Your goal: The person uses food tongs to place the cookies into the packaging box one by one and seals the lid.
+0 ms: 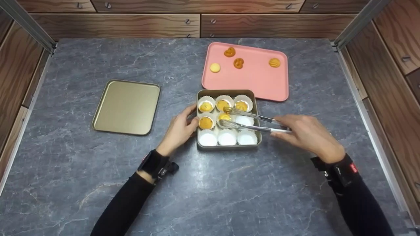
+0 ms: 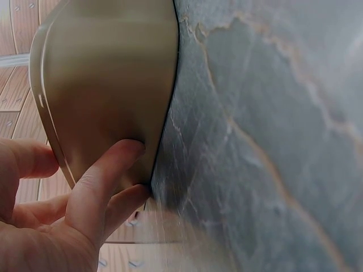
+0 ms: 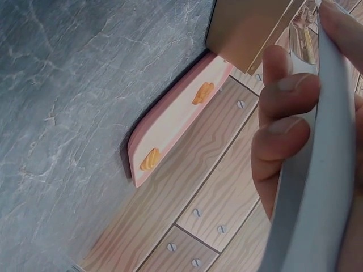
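My left hand (image 1: 179, 129) rests against the left wall of a gold square tin (image 1: 226, 148); in the left wrist view its fingers (image 2: 108, 170) touch the tin's side. My right hand (image 1: 306, 132) grips metal tongs (image 1: 262, 127), whose handle (image 3: 323, 153) fills the right of its wrist view. The tongs' two tips are apart over the tin's middle cup, around a yellow cookie (image 1: 224, 116). White paper cups (image 1: 227, 137) line the tin in rows. Cookies (image 1: 206, 123) sit in the back row's cups and in the left and middle cups of the centre row.
Behind the tin lies a pink tray (image 1: 252, 82) bearing two pretzel-shaped cookies (image 1: 239, 63), a pale round cookie (image 1: 215, 68) and a swirled cookie (image 1: 274, 62). A gold lid (image 1: 126, 108) lies on the grey marbled table (image 1: 183, 200) at left. Wood-patterned panels (image 1: 131, 24) surround the table.
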Demonstrator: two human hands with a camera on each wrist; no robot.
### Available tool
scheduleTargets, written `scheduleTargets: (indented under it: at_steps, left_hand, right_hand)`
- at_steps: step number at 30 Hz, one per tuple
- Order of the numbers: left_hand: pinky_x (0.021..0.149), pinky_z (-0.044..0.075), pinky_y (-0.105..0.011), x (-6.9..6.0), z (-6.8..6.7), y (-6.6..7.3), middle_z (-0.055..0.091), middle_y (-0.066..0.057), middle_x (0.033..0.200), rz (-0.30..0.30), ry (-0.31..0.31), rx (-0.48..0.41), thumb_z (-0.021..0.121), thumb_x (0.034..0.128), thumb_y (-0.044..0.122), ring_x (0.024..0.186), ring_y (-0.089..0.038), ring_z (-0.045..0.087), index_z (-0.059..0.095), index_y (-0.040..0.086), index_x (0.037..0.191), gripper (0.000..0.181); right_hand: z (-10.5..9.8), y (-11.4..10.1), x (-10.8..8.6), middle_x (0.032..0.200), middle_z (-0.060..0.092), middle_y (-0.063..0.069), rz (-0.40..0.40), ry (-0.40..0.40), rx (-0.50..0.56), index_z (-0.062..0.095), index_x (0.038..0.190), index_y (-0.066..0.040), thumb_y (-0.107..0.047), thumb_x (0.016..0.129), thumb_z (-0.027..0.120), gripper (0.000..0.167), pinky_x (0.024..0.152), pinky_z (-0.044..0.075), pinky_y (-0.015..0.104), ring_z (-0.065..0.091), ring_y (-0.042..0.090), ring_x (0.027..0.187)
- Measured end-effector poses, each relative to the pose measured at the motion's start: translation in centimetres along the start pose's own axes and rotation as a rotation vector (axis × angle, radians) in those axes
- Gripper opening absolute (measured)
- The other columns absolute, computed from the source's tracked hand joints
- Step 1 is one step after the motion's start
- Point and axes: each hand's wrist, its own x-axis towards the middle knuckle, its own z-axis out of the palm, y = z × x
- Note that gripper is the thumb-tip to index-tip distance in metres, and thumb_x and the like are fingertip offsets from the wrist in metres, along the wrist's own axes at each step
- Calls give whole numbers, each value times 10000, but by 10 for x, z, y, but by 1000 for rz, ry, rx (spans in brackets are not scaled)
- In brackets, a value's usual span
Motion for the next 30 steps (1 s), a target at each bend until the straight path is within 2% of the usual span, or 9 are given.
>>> scheduleTargets:
  at_steps: [7,12,15,20,24,26,30]
  left_hand:
    - [1067,509,-344,0,0,-1,476,-173,1565,6,0,9,581,1032,125,1278,-280,616,426,39,1561,558]
    - [968,569,-322,0,0,-1,467,-169,1573,-4,-3,1,581,1034,127,1209,-281,661,423,53,1566,560]
    - [868,605,-315,-1,0,0,469,-167,1573,-15,-4,-4,581,1035,133,1125,-271,699,420,61,1570,563]
    - [876,597,-319,0,0,2,481,-171,1563,-15,-4,15,584,1035,135,1097,-257,701,425,53,1566,560]
    - [870,600,-325,0,0,2,468,-167,1573,-21,-13,6,582,1036,135,1106,-257,698,418,55,1570,565]
    - [884,599,-320,0,0,2,462,-163,1579,-25,-16,-3,581,1037,134,1141,-258,688,415,57,1573,566]
    - [917,592,-320,-1,-1,1,453,-159,1586,-31,-17,-8,583,1036,135,1186,-281,675,413,61,1575,569]
  right_hand:
    - [-2,-6,0,887,719,38,-1,-8,-55,729,1193,-71,-378,938,768,401,536,539,350,604,131,656]
    - [-3,-8,2,853,689,38,-11,-13,-71,720,1198,-50,-354,929,783,411,504,504,309,547,110,619]
    - [-3,-6,2,857,694,44,-19,-8,-70,718,1195,-45,-351,931,780,409,520,527,344,573,131,640]
    - [-2,-2,2,983,752,98,-7,8,0,713,1236,-45,-343,945,766,420,640,599,444,696,231,781]
    - [-2,3,4,1021,753,128,40,61,67,692,1261,-42,-295,958,757,400,680,606,479,711,280,824]
    - [-2,6,6,959,739,124,68,106,84,684,1240,-28,-255,962,755,366,637,593,462,688,269,767]
    - [-4,14,10,948,735,188,139,202,90,666,1273,22,-206,961,756,397,615,581,485,675,313,735]
